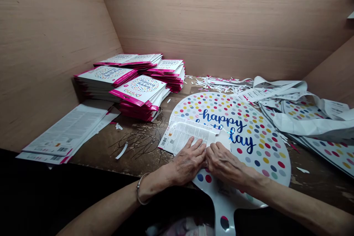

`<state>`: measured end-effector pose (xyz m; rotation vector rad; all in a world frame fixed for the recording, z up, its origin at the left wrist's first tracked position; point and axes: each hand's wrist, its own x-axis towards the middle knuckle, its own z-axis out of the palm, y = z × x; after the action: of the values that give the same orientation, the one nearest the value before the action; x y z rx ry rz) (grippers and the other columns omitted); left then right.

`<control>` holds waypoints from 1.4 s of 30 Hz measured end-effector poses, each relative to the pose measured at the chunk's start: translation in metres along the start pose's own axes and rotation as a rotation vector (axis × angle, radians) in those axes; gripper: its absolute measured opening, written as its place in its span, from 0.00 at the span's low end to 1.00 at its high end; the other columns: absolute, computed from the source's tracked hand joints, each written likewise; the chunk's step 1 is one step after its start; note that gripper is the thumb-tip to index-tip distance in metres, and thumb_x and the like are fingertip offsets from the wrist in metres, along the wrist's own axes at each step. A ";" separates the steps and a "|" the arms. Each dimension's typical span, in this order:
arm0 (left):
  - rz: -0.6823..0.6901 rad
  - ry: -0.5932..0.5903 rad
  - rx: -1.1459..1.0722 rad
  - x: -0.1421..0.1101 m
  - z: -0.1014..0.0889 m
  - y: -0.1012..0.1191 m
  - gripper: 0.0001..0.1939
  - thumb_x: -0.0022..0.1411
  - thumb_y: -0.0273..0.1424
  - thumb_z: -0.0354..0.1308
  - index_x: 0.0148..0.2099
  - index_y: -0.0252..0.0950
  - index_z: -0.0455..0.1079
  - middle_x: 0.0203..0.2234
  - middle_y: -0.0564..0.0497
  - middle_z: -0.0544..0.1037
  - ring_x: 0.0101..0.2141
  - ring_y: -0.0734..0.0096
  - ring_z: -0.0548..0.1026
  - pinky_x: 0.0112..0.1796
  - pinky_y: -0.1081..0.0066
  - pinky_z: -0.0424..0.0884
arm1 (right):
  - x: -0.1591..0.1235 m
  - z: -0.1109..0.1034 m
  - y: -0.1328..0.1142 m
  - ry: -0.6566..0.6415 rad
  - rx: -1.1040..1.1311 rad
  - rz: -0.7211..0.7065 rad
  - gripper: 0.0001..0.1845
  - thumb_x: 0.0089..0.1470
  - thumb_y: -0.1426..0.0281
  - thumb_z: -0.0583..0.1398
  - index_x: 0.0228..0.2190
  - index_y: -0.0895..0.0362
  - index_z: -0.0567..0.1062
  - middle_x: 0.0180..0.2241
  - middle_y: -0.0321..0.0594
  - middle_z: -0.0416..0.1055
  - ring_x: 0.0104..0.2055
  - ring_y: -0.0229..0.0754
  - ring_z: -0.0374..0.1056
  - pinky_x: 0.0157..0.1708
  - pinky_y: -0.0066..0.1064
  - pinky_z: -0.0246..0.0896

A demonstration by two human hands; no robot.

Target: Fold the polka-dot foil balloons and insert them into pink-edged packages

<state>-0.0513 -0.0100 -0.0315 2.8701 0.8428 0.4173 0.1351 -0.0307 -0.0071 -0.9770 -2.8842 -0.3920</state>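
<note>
A flat, uninflated foil balloon with coloured dots and blue "happy birthday" lettering lies in front of me, its tail pointing towards my body. On its left part rests a printed card sleeve, back side up, with a barcode and small text. My left hand lies on the sleeve with its fingers stretched out. Right beside it, my right hand is closed at the sleeve's near right edge, knuckles up. Its fingertips are hidden, and so is the exact spot it grips.
Stacks of filled "happy birthday" packets stand at the back left. Flat card sleeves lie by the left edge. More flat balloons and white paper strips cover the right side. Paper scraps litter the back, before cardboard walls.
</note>
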 end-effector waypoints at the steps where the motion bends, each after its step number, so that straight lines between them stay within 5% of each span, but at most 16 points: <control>1: 0.002 0.001 -0.003 0.000 0.001 0.000 0.15 0.66 0.28 0.46 0.52 0.30 0.64 0.52 0.40 0.68 0.57 0.52 0.59 0.57 0.49 0.51 | -0.001 -0.002 0.001 0.012 -0.065 -0.036 0.19 0.54 0.80 0.48 0.46 0.64 0.70 0.44 0.55 0.68 0.48 0.54 0.62 0.49 0.46 0.58; 6: -0.003 0.005 -0.026 -0.001 0.001 -0.001 0.14 0.65 0.28 0.47 0.51 0.32 0.66 0.52 0.43 0.68 0.57 0.53 0.58 0.57 0.49 0.50 | -0.002 -0.006 0.006 0.137 -0.290 -0.257 0.21 0.57 0.78 0.43 0.46 0.69 0.68 0.44 0.57 0.68 0.46 0.51 0.64 0.46 0.42 0.61; 10: -0.004 0.008 -0.039 -0.001 -0.001 0.001 0.13 0.66 0.29 0.45 0.50 0.33 0.66 0.52 0.44 0.68 0.57 0.54 0.58 0.57 0.49 0.50 | 0.008 0.001 0.007 0.206 -0.277 -0.297 0.22 0.54 0.81 0.42 0.41 0.69 0.71 0.42 0.56 0.70 0.43 0.49 0.65 0.44 0.42 0.61; 12: -0.012 -0.002 -0.046 -0.001 -0.004 0.001 0.14 0.67 0.30 0.45 0.50 0.31 0.66 0.51 0.42 0.68 0.57 0.55 0.58 0.57 0.50 0.49 | 0.016 0.004 0.025 0.148 -0.252 -0.153 0.19 0.51 0.82 0.44 0.31 0.63 0.73 0.33 0.50 0.72 0.33 0.45 0.66 0.35 0.38 0.63; 15: 0.016 -0.026 -0.084 -0.001 -0.010 -0.002 0.15 0.66 0.33 0.47 0.49 0.29 0.66 0.51 0.40 0.68 0.57 0.55 0.59 0.58 0.52 0.49 | 0.018 0.000 0.089 0.099 -0.281 0.188 0.19 0.50 0.85 0.44 0.18 0.62 0.69 0.18 0.43 0.64 0.18 0.36 0.59 0.21 0.30 0.55; 18: 0.107 -0.067 -0.174 0.001 -0.022 -0.014 0.12 0.65 0.34 0.49 0.41 0.32 0.69 0.46 0.44 0.72 0.54 0.59 0.63 0.57 0.57 0.50 | -0.005 -0.012 0.166 0.144 -0.371 0.439 0.26 0.56 0.82 0.38 0.21 0.67 0.70 0.20 0.50 0.64 0.22 0.40 0.64 0.22 0.32 0.54; 21: 0.221 -0.126 -0.263 0.006 -0.038 -0.033 0.11 0.65 0.33 0.50 0.34 0.36 0.71 0.39 0.49 0.76 0.50 0.66 0.67 0.56 0.63 0.54 | -0.034 -0.014 0.191 0.156 -0.274 0.501 0.24 0.60 0.74 0.39 0.33 0.67 0.73 0.34 0.61 0.69 0.35 0.50 0.69 0.27 0.37 0.60; 23: 0.299 -0.153 -0.304 0.012 -0.048 -0.043 0.10 0.64 0.33 0.52 0.31 0.38 0.72 0.35 0.50 0.76 0.46 0.68 0.70 0.54 0.66 0.56 | -0.042 -0.008 0.166 0.096 -0.020 0.383 0.19 0.61 0.71 0.44 0.41 0.61 0.72 0.46 0.57 0.66 0.46 0.53 0.66 0.34 0.39 0.65; 26: 0.375 -0.156 -0.288 0.016 -0.060 -0.047 0.11 0.61 0.35 0.56 0.28 0.38 0.72 0.30 0.51 0.76 0.42 0.69 0.71 0.52 0.67 0.59 | -0.037 0.001 0.095 0.005 0.286 0.167 0.17 0.60 0.68 0.48 0.49 0.56 0.68 0.53 0.49 0.62 0.55 0.50 0.59 0.46 0.41 0.63; 30: 0.187 -0.075 -0.057 -0.007 -0.061 -0.022 0.23 0.53 0.49 0.58 0.32 0.31 0.71 0.31 0.45 0.74 0.40 0.60 0.71 0.52 0.55 0.59 | -0.025 -0.004 0.018 -0.017 0.329 0.186 0.20 0.58 0.64 0.52 0.49 0.59 0.67 0.49 0.52 0.65 0.51 0.53 0.59 0.49 0.48 0.59; 35: -0.006 0.063 0.037 -0.062 -0.041 0.022 0.38 0.48 0.57 0.55 0.42 0.23 0.69 0.38 0.38 0.72 0.45 0.51 0.68 0.53 0.48 0.58 | -0.030 -0.014 -0.012 0.032 0.378 0.192 0.18 0.56 0.63 0.55 0.46 0.58 0.69 0.43 0.51 0.65 0.46 0.54 0.59 0.45 0.51 0.57; 39: -0.047 0.057 0.045 -0.081 -0.034 0.031 0.30 0.55 0.45 0.58 0.48 0.21 0.64 0.44 0.35 0.70 0.53 0.48 0.63 0.56 0.47 0.55 | -0.032 -0.022 -0.021 0.032 0.517 0.151 0.09 0.57 0.69 0.53 0.36 0.57 0.72 0.35 0.45 0.67 0.37 0.46 0.61 0.39 0.42 0.59; 42: -0.050 0.033 0.034 -0.078 -0.035 0.025 0.24 0.59 0.37 0.57 0.49 0.21 0.63 0.45 0.36 0.70 0.54 0.49 0.63 0.57 0.48 0.55 | -0.030 -0.041 -0.034 0.026 0.679 0.026 0.12 0.59 0.75 0.48 0.33 0.57 0.71 0.31 0.42 0.69 0.33 0.41 0.64 0.33 0.32 0.61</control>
<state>-0.1119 -0.0723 -0.0107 2.8736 0.9333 0.4509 0.1378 -0.0851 0.0206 -0.8557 -2.6479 0.5409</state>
